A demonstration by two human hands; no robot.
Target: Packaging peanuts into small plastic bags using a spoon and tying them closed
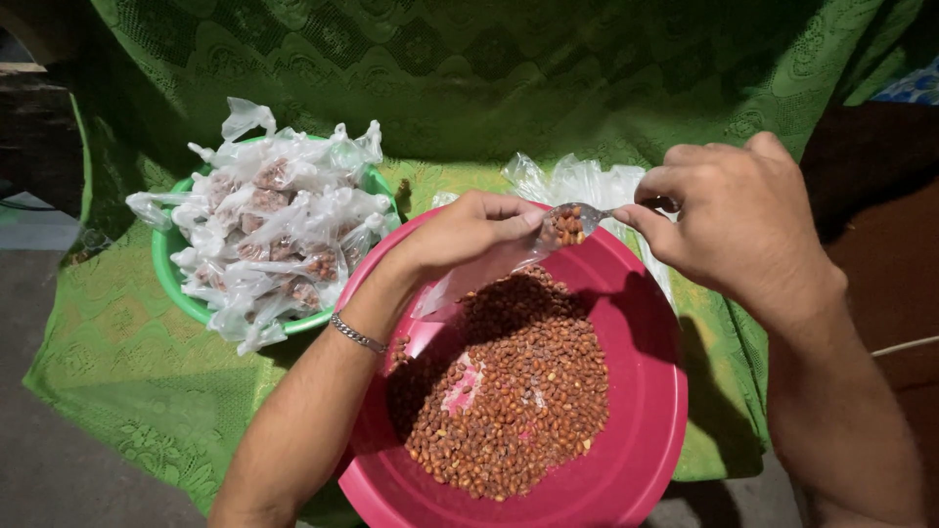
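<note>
Right hand: gripping a metal spoon, tipping brown nuts.
Left hand: pinching a clear plastic bag open.
Centre: round pink basin holding loose nuts.
Upper left: green bowl heaping with knotted packets.

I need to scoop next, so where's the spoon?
In the head view, the spoon is right of centre above the pink bowl, held by the right hand.

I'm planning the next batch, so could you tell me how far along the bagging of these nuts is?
Done: a heap of tied filled bags fills the green bowl. In hand: the right hand tips a spoon of nuts into a clear bag held open by the left hand. Left: many loose nuts in the pink basin, and empty bags behind it.
</note>
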